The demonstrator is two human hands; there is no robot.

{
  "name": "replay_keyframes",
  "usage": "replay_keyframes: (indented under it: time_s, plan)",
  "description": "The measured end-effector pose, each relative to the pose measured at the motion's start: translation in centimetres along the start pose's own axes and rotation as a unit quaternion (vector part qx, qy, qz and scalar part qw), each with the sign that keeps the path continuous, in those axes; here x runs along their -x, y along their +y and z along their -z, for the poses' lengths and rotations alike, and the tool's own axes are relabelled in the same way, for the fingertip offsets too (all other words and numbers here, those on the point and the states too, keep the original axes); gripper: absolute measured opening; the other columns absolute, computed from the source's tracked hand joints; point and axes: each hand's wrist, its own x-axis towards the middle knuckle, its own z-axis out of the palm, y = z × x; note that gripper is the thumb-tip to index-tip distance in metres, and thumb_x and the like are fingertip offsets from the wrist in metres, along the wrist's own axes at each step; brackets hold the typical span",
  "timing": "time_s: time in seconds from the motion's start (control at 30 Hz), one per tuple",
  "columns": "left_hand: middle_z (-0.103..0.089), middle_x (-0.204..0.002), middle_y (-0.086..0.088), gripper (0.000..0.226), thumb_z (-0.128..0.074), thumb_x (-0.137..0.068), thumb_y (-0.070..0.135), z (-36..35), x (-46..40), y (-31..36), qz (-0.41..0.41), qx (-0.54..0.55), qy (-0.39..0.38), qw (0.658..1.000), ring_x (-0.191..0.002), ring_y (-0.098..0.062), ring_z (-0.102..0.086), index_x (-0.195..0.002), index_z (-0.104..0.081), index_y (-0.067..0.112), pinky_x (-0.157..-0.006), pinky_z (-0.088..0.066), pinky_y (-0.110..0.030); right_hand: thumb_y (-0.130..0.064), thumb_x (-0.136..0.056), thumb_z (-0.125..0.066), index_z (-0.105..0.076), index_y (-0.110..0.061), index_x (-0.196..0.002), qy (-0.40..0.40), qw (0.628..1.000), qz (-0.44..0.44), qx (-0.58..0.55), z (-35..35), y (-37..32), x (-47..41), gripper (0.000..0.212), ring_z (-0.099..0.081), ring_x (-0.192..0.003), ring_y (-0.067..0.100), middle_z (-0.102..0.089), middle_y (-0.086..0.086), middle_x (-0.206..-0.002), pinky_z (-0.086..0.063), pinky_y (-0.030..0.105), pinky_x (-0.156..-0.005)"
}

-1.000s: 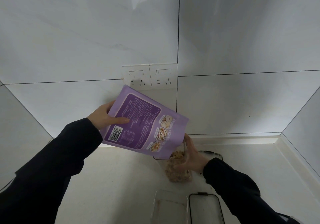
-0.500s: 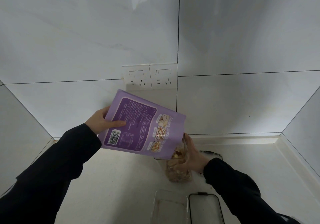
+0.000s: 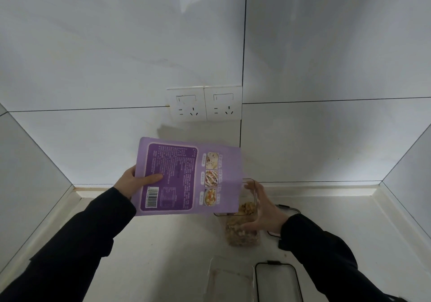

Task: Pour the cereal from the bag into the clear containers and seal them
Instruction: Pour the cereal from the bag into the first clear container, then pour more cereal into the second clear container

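Note:
My left hand [image 3: 134, 182] grips the purple cereal bag [image 3: 186, 175] by its bottom edge, the bag held nearly level above the counter with its mouth to the right. Just below that mouth stands a tall clear container [image 3: 242, 229], partly filled with cereal. My right hand [image 3: 264, 210] is wrapped around the container's right side, fingers spread on its wall. A second clear container [image 3: 229, 278], with no cereal visible in it, stands nearer to me. Its black-rimmed lid [image 3: 277, 283] lies flat to the right of it. Another lid [image 3: 285, 210] lies behind my right wrist, mostly hidden.
The pale counter [image 3: 163, 243] sits in a corner of white tiled walls. Two wall sockets [image 3: 205, 104] are mounted above the bag. A raised ledge runs along the counter's back and right edges.
The bag has swung from a steep pouring tilt to almost level and dropped lower. The cereal level in the tall container has risen. My right hand's fingers have spread wider on the container.

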Motion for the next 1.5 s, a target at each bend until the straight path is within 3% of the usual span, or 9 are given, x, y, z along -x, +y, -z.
replay_keyframes:
  time_s: [0.37,0.47,0.6,0.73,0.9,1.13,1.23,1.4,1.5]
  plan:
    - [-0.066,-0.091,-0.014,0.017,-0.061,-0.081,0.009,0.4,-0.1,-4.9,0.053,0.1,0.038,0.993,-0.077,-0.032,-0.063,-0.097,-0.058,0.013,-0.071,-0.054,-0.043,-0.001,-0.065,-0.08,0.011,-0.012,-0.144,-0.01,0.997,-0.04,-0.072,-0.1,1.0,0.0,0.121,0.003,-0.139,0.005,0.003,-0.003,-0.154,-0.02,-0.012,-0.089]
    - [-0.066,-0.092,-0.014,0.017,-0.061,-0.081,0.009,0.9,0.1,-6.0,0.056,0.122,0.042,0.99,-0.078,-0.033,-0.063,-0.098,-0.059,0.013,-0.074,-0.054,-0.043,-0.014,-0.066,-0.081,0.015,-0.024,-0.142,-0.006,0.997,-0.047,-0.066,-0.2,0.8,0.1,0.123,0.002,-0.141,0.006,0.006,-0.014,-0.15,-0.024,-0.005,-0.096]
    - [-0.065,-0.093,-0.014,0.012,-0.057,-0.084,0.01,1.5,0.9,-7.4,0.058,0.135,0.043,0.988,-0.079,-0.033,-0.062,-0.092,-0.058,0.017,-0.066,-0.056,-0.042,-0.068,-0.054,-0.068,0.019,-0.021,-0.143,0.016,0.997,-0.071,0.002,-1.3,1.2,1.4,0.133,-0.008,-0.14,0.004,0.002,-0.014,-0.15,-0.019,0.026,-0.115]
    - [-0.064,-0.094,-0.014,0.011,-0.057,-0.084,0.011,2.2,1.7,-8.8,0.071,0.141,0.047,0.986,-0.081,-0.034,-0.061,-0.092,-0.058,0.019,-0.069,-0.055,-0.045,-0.03,-0.078,-0.066,0.02,-0.011,-0.142,-0.065,0.992,-0.094,0.055,-2.9,2.9,4.3,0.109,-0.014,-0.143,0.018,-0.005,0.0,-0.155,-0.018,0.025,-0.113]
    - [-0.064,-0.098,-0.015,0.013,-0.057,-0.084,0.012,2.8,2.5,-9.7,0.069,0.154,0.052,0.984,-0.083,-0.035,-0.062,-0.096,-0.057,0.019,-0.072,-0.054,-0.046,-0.005,-0.076,-0.054,0.005,-0.02,-0.143,-0.11,0.982,-0.143,0.051,-4.3,3.9,8.2,0.091,-0.009,-0.144,0.015,-0.009,-0.006,-0.149,-0.02,0.021,-0.109]
    - [-0.073,-0.077,-0.005,0.016,-0.061,-0.077,0.014,2.9,3.9,-9.9,0.055,0.181,0.04,0.981,-0.079,-0.03,-0.064,-0.091,-0.06,0.021,-0.061,-0.059,-0.039,-0.02,-0.067,-0.077,0.006,-0.024,-0.143,-0.177,0.973,-0.142,0.028,-6.6,2.6,11.0,0.113,-0.014,-0.14,0.011,-0.008,-0.009,-0.147,-0.016,0.025,-0.114]
    - [-0.074,-0.072,-0.001,0.014,-0.059,-0.08,0.012,3.0,4.4,-9.9,0.049,0.184,0.04,0.981,-0.069,-0.024,-0.068,-0.09,-0.061,0.022,-0.058,-0.06,-0.036,-0.048,-0.047,-0.085,0.005,-0.033,-0.14,-0.182,0.974,-0.138,0.008,-7.5,2.9,11.7,0.13,-0.017,-0.139,0.012,-0.01,-0.009,-0.149,-0.018,0.032,-0.116]
    - [-0.075,-0.078,-0.002,0.02,-0.064,-0.075,0.012,3.6,5.7,-10.5,0.03,0.197,0.021,0.98,-0.067,-0.021,-0.071,-0.093,-0.063,0.021,-0.059,-0.06,-0.035,-0.043,-0.048,-0.087,0.01,-0.016,-0.142,-0.132,0.984,-0.116,0.011,-9.0,2.4,12.5,0.138,-0.012,-0.14,0.011,-0.008,-0.009,-0.148,-0.016,0.015,-0.108]
    - [-0.075,-0.075,0.001,0.04,-0.08,-0.056,0.023,3.9,6.7,-10.6,0.025,0.197,0.011,0.98,-0.066,-0.02,-0.071,-0.092,-0.062,0.021,-0.057,-0.059,-0.033,-0.063,-0.023,-0.081,0.01,-0.009,-0.141,-0.109,0.986,-0.127,-0.014,-9.7,1.6,12.6,0.159,-0.013,-0.135,0.006,-0.01,-0.008,-0.143,-0.013,0.007,-0.101]
